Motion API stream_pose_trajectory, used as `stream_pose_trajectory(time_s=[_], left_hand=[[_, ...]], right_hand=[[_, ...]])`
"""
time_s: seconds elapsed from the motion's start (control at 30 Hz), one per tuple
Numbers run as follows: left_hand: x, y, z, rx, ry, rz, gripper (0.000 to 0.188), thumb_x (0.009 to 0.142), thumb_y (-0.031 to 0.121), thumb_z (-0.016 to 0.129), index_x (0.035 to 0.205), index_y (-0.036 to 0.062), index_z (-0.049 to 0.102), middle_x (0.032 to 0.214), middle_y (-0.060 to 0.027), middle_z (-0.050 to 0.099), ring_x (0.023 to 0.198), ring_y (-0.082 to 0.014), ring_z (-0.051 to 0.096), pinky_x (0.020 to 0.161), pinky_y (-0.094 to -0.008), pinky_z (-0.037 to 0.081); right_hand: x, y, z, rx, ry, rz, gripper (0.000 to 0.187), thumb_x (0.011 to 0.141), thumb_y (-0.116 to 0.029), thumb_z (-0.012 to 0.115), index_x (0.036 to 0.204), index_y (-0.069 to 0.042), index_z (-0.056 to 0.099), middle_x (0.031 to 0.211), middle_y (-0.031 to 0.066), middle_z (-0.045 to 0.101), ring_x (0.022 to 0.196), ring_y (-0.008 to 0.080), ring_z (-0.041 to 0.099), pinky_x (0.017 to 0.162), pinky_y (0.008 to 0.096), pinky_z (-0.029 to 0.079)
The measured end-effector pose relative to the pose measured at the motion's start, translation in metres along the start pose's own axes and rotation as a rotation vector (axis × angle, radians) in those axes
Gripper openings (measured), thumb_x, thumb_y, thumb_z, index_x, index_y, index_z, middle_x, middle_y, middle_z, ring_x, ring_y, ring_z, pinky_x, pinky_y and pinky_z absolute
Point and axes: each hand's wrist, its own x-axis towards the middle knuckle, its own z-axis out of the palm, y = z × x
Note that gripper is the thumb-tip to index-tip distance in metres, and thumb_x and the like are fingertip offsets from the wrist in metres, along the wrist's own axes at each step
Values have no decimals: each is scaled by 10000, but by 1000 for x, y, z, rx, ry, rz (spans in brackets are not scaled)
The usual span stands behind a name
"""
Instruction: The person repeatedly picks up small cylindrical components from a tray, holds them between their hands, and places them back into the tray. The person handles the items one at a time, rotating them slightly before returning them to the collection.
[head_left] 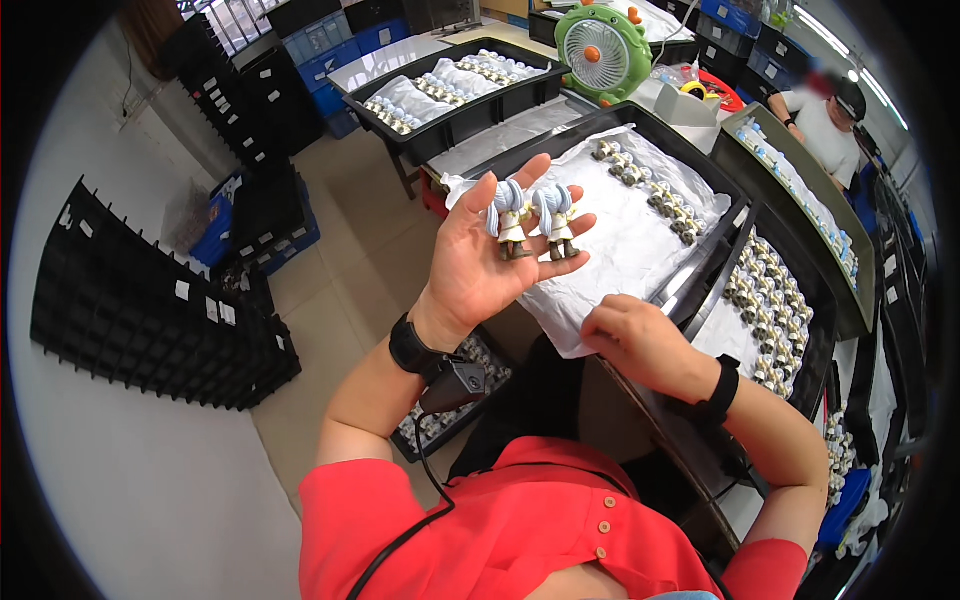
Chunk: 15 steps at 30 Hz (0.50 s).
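Head view: left hand (pixel 478 252) spread, bearing two figures (pixel 509 216); right hand (pixel 636 336), four o'clock from it, curled at paper (pixel 562 312), pinch unclear. Likely checking; next move wants level palm.

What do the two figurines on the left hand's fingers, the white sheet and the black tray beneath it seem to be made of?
Two figurines: probably moulded plastic, painted, satin; crisp colours, small highlights.
White sheet: thin and dull, creased; paper or soft film, I cannot tell.
Black tray: likely rigid plastic, smooth; straight edges, soft sheen.
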Motion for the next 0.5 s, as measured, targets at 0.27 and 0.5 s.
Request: stream_pose_trajectory(time_s=[0.27,0.5], left_hand=[[1,4,-3,19,-42,-76,630,902,489,472,1389,104,361,1372,-235,387,1265,-441,369,1007,-613,316],[31,2,-5,72,34,-213,540,923,406,462,1310,32,423,1265,-220,493,1157,-400,492,955,-581,395]], right_hand=[[15,75,-63,1012,408,594,100,887,-148,601,935,-61,604,785,-25,562,692,60,519,619,217,435],[2,155,-127,1310,826,532,113,931,-72,514,980,29,530,827,40,563,721,99,577,636,174,507]])
